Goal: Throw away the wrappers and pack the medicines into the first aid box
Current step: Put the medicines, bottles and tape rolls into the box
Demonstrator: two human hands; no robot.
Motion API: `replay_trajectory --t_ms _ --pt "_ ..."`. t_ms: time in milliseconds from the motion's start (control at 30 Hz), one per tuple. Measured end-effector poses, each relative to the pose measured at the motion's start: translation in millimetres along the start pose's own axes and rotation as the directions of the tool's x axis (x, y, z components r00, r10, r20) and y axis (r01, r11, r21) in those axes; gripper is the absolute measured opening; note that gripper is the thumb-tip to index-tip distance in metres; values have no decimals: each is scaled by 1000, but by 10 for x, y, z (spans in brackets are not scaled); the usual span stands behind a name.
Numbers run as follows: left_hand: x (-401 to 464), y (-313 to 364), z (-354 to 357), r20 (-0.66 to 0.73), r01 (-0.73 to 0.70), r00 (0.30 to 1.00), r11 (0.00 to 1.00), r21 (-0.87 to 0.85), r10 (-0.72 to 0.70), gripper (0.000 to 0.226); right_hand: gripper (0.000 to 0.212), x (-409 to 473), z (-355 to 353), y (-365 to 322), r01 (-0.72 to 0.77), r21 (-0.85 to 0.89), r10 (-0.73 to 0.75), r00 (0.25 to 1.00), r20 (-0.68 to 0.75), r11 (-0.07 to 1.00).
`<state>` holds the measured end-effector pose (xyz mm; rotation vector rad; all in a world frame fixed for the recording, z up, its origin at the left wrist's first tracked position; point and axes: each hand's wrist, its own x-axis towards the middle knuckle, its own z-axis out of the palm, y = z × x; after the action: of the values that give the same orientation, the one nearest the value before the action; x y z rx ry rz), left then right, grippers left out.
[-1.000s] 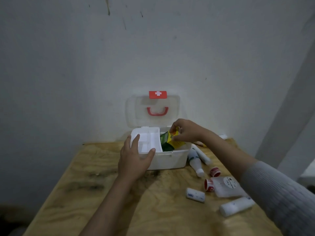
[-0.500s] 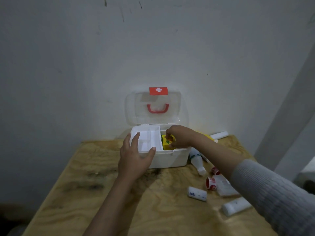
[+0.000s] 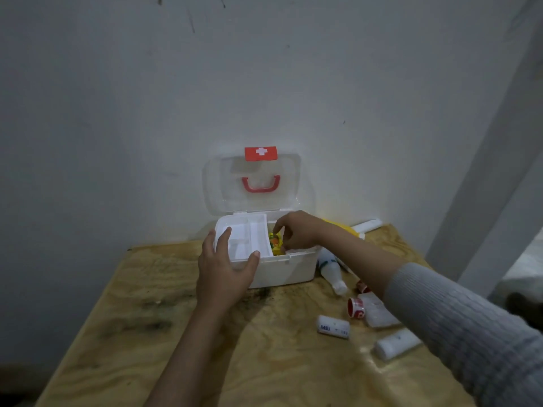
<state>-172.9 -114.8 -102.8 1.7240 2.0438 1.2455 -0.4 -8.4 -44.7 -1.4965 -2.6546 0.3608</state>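
the first aid box stands open at the back of the plywood table, its clear lid upright against the wall. left hand is spread open over the near left corner of the box, thumb on the front rim, fingers resting on the white inner tray — bracing, not gripping. right hand reaches into the right compartment, fingertips loosely curled above the yellow-green packet lying inside; whether they pinch it cannot be told.

risks, as judged: the tray sits loose and could tip under the left fingers; the right forearm passes low over the plastic bottle lying just beside the box and could roll it on withdrawal. the bandage roll, white tube and red-printed tape roll are round and lie near the table's right side — a nudge may send them off.

materials: smooth rigid plastic box, red handle; glossy packet; grained, stained plywood; soft wrapped gauze.
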Motion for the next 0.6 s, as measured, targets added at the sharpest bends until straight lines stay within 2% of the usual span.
replay_trajectory --t_ms 67,133,200,267,333,467,600 --pt "-6 3 3 5 2 1000 1000 -6 -2 76 44 -113 -136 -7 24 67 -20 998 -55 997" --pt "-3 4 2 8 10 1000 1000 -10 -10 76 37 -301 -291 34 73 129 -49 982 -181 989" --pt "-5 1 1 12 12 1000 1000 -16 -12 76 28 -578 -410 124 106 213 -39 954 -298 971" --pt "-9 0 -2 13 10 1000 1000 -26 -10 75 20 -922 -460 245 100 255 -4 937 -350 962" --pt "-9 -2 -2 13 15 1000 999 -29 -15 75 16 -1291 -424 413 35 256 49 948 -313 966" --pt "-2 -2 9 6 27 1000 999 -25 -27 74 23 -1907 -200 859 -142 200 170 977 -131 970" --pt "-4 4 14 0 32 999 999 -11 -32 72 27 -2238 31 1227 -258 266 277 960 -37 929"
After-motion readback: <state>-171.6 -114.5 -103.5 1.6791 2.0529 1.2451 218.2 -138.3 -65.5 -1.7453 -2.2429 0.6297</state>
